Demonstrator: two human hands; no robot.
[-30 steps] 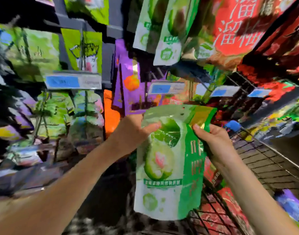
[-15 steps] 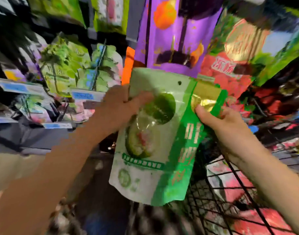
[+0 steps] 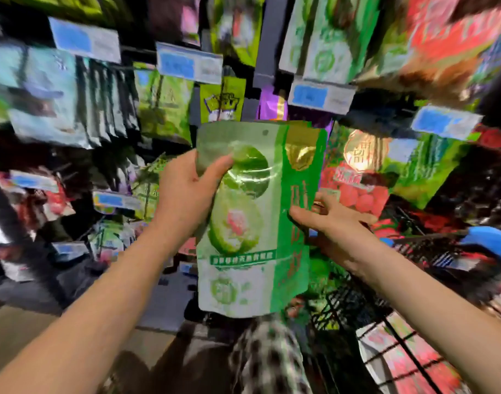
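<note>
**Green pouch held up at the snack rack, both hands on it**

Head view: the green snack pouch [image 3: 252, 223] is upright in mid-air, front face to the camera, in front of the hanging packs and above the floor, just left of the wire shopping cart [image 3: 408, 351]. The left hand [image 3: 183, 200] grips its upper left side, thumb curled over the front and the fingers hidden behind. The right hand [image 3: 328, 226] pinches the right edge at mid-height, thumb on the green stripe and the fingers tucked behind.

The rack behind carries blurred packs, blue-and-white price tags [image 3: 189, 62] and a red fruit pouch [image 3: 357, 183] just beside the right hand. The frame is smeared and the print is unreadable.

Step in hand, by my read: looking the pouch over before it goes anywhere. It is off the hook and not yet in the cart.

The next move probably calls for one hand to let go while the other swings the pouch right and down over the cart rim, clear of the wire. If it goes back instead, the hang hole at the top must meet a peg.
</note>
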